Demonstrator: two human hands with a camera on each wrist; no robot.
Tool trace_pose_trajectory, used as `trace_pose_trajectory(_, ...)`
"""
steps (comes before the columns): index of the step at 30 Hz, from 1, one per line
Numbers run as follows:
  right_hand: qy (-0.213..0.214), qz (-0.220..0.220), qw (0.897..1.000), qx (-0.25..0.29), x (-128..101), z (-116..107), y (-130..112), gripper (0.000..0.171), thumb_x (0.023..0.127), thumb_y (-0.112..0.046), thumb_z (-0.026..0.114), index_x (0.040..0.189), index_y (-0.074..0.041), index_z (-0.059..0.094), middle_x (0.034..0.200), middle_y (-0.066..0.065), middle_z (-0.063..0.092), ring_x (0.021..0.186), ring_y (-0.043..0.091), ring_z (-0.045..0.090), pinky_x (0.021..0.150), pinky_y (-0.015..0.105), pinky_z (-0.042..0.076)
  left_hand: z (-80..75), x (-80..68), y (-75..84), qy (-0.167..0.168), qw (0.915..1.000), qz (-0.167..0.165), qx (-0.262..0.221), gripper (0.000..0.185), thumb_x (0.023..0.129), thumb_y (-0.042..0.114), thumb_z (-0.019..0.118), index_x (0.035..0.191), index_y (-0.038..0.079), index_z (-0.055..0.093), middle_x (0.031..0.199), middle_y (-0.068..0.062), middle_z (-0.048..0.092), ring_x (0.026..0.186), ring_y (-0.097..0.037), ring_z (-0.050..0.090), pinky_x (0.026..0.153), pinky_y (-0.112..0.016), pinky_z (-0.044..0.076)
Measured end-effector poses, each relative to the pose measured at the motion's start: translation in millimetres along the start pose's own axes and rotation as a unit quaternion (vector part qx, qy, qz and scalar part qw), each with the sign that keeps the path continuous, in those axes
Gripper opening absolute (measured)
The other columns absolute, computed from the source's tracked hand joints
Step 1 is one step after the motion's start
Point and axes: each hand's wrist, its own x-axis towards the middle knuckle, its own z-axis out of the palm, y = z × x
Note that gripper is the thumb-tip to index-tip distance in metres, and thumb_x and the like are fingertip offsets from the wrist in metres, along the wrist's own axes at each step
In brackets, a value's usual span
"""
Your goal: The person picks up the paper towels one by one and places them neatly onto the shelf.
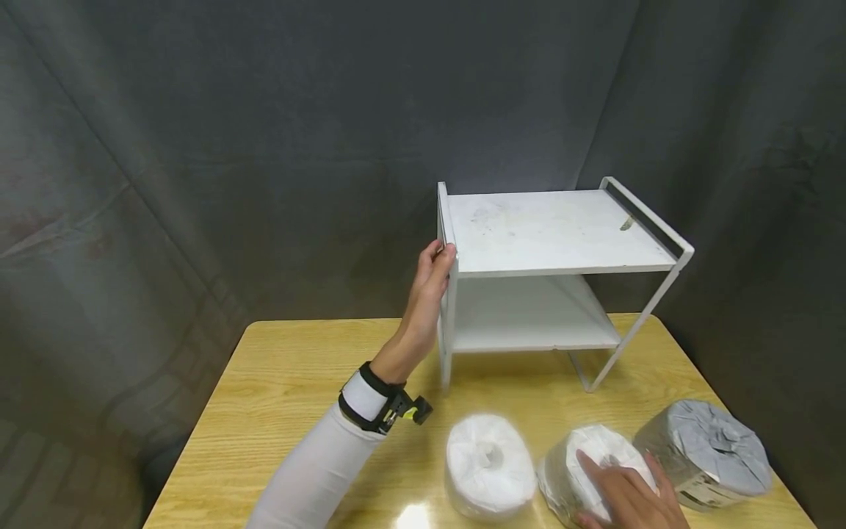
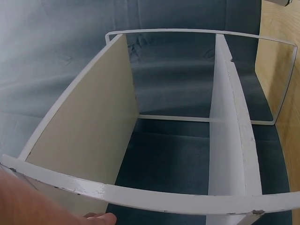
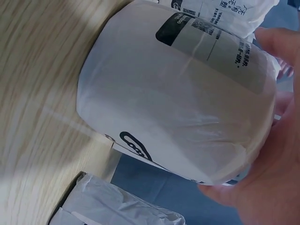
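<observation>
My right hand [image 1: 631, 499] is nearest me, at the near right of the table [image 1: 311, 375], its fingers spread over the top of the middle roll [image 1: 567, 479] and gripping it. On the right wrist feed I see thumb and fingers on opposite sides of that roll, and dark print on its pale wrapper; I can't tell whether its base sits flat. Just beside it on the left, the white roll [image 1: 489, 474] stands upright, hole facing up. Just beside it on the right, the grey-looking roll [image 1: 717, 448] also stands upright, with a printed label low on its side.

Farther off and to the left, a white sleeve [image 1: 324, 463] and a wrist strap [image 1: 366, 397] lead to my left hand [image 1: 423, 301]. Its fingers are curled round the left side frame of the white rack [image 1: 529, 235], thumb on the near face. The rack stands at the far right of the table, with an upper and a lower shelf; a small mark [image 1: 626, 222] shows near the upper shelf's right end. Behind everything hangs a dark grey curtain [image 1: 330, 147].
</observation>
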Motion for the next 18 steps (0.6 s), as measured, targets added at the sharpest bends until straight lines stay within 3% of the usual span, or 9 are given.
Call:
trace_pose_trajectory(4,0.007,-0.003,1.0,0.002,0,2,-1,0.071,0.086,-0.059,0.079,0.143,-0.018,0.066,0.106,0.0,0.074,0.1,0.022,0.066,0.132,0.041,0.001,1.7,1.8,0.0,0.003,1.0,0.002,0.008,0.076,0.107,0.053,0.045,0.167,0.013,0.022,0.171,-0.008,0.027,0.157,-0.02,0.027,0.131,-0.046,0.02)
trace_pose_trajectory(8,0.035,-0.024,0.999,0.005,0,6,2,0.069,0.1,-0.068,0.056,0.141,-0.014,0.068,0.102,0.002,0.073,0.096,0.025,0.066,0.132,0.045,0.004,4.2,3.0,0.8,0.004,1.0,0.004,0.006,0.074,0.107,0.053,0.045,0.166,0.014,0.024,0.17,-0.007,0.029,0.156,-0.02,0.029,0.13,-0.046,0.02)
trace_pose_trajectory(11,0.039,-0.029,0.999,-0.003,0,7,3,0.071,0.103,-0.07,0.048,0.14,-0.014,0.069,0.1,0.002,0.073,0.095,0.026,0.067,0.132,0.044,0.003,6.4,4.1,1.5,0.007,0.9999,0.002,0.009,0.074,0.107,0.055,0.045,0.166,0.015,0.024,0.169,-0.005,0.029,0.155,-0.019,0.028,0.13,-0.046,0.019)
trace_pose_trajectory(14,0.032,-0.023,0.999,-0.006,0,7,4,0.07,0.102,-0.07,0.049,0.14,-0.014,0.068,0.101,0.002,0.073,0.096,0.026,0.067,0.132,0.045,0.002,8.7,5.3,2.5,0.011,0.9999,-0.003,0.011,0.077,0.106,0.058,0.045,0.167,0.016,0.023,0.171,-0.003,0.027,0.155,-0.018,0.027,0.13,-0.048,0.019)
trace_pose_trajectory(18,0.028,-0.015,0.999,-0.004,-1,8,3,0.068,0.101,-0.068,0.053,0.142,-0.015,0.067,0.101,0.001,0.073,0.095,0.028,0.068,0.131,0.055,0.007,11.8,7.1,2.5,0.014,0.9998,-0.008,0.008,0.079,0.105,0.059,0.045,0.169,0.018,0.022,0.172,-0.002,0.027,0.154,-0.019,0.028,0.129,-0.052,0.018)
